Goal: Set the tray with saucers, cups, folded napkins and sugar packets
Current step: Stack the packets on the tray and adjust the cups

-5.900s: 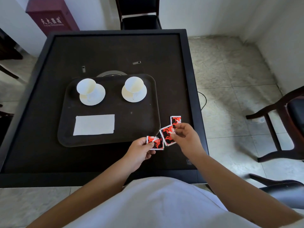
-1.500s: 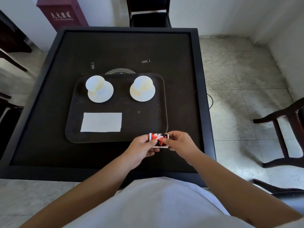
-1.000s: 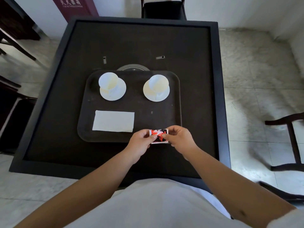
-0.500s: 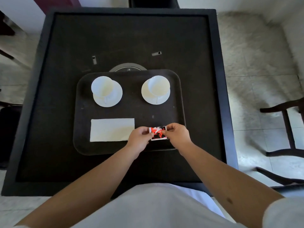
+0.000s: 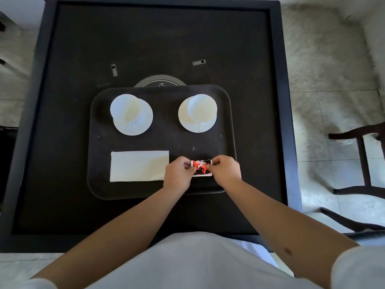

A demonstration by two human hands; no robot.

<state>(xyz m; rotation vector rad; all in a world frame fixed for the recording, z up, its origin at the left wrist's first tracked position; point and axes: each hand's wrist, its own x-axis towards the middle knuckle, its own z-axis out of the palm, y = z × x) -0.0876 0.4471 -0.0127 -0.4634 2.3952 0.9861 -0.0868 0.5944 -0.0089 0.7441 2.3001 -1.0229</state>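
Observation:
A dark tray (image 5: 162,140) lies on the black table (image 5: 62,184). At its far side stand two white cups on white saucers, the left cup (image 5: 126,109) on the left saucer (image 5: 141,124) and the right cup (image 5: 202,108) on the right saucer (image 5: 187,122). A folded white napkin (image 5: 138,165) lies near the tray's front left. A stack of red sugar packets (image 5: 201,166) is over the tray's front right. My left hand (image 5: 178,174) pinches its left edge and my right hand (image 5: 226,170) pinches its right edge.
A round grey disc (image 5: 160,82) peeks out behind the tray. Two small grey tags (image 5: 114,69) (image 5: 199,62) lie farther back on the table. A dark wooden chair (image 5: 362,159) stands on the tiled floor at the right.
Both hands gathered the separate packets into one stack and carried it from the table's front edge forward over the tray's front right. The camera tilted further down.

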